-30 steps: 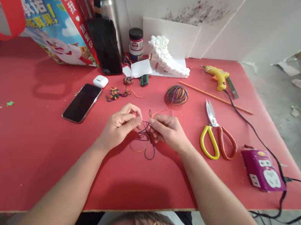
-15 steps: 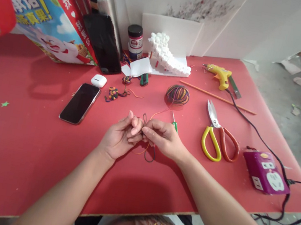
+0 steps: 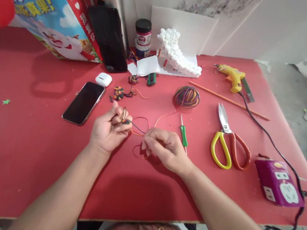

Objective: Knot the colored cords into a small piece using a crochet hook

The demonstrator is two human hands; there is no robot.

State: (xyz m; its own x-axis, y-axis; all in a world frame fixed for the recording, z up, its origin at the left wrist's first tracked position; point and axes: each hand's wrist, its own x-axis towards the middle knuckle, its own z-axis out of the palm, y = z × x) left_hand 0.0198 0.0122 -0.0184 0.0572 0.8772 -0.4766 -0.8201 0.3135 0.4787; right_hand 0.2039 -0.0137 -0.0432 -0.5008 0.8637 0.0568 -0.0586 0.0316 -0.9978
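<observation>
Left hand (image 3: 109, 131) pinches a looped cord (image 3: 126, 121); right hand (image 3: 165, 149) grips its strands (image 3: 138, 128). Tightening seems underway, calling for an even pull between them.

You are holding two hands, left hand (image 3: 110, 128) and right hand (image 3: 167, 147), over one worktop (image 3: 27, 156). One glue gun (image 3: 233, 76) is lying by its back right corner, one socket box (image 3: 276, 182) toward the front right corner. You are facing two phones: one leaning phone (image 3: 107, 39) near the back edge, one flat phone (image 3: 83, 102) farther off. One hook (image 3: 183, 135), one large cord ball (image 3: 187, 97) and one pair of scissors (image 3: 226, 129) (counting as one tool) are lying out.
</observation>
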